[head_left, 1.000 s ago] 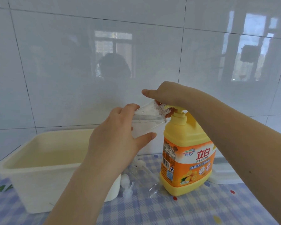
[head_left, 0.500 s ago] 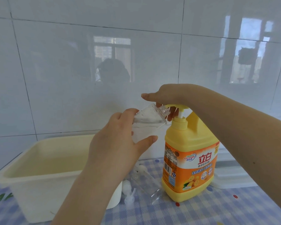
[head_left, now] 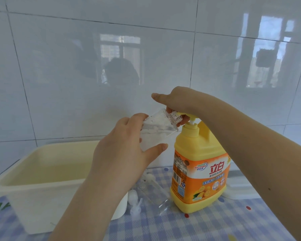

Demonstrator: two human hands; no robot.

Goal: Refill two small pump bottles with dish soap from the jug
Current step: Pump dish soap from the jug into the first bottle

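Risen a little since a moment ago, pump head (head_left: 191,117) under right hand (head_left: 177,101), fingers curled over it. Left hand (head_left: 127,150) clamped round clear small bottle (head_left: 156,131), tilted, neck at nozzle. Keep mouth under spout; press slowly. Jug (head_left: 200,171) near surface's back edge.

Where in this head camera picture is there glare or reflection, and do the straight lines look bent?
Head view: the glossy wall tiles mirror bright windows and a person's dark outline; tile joints bow near the edges, as wide-angle lenses do; light is soft daylight, the clear bottle in the left hand hard to outline.
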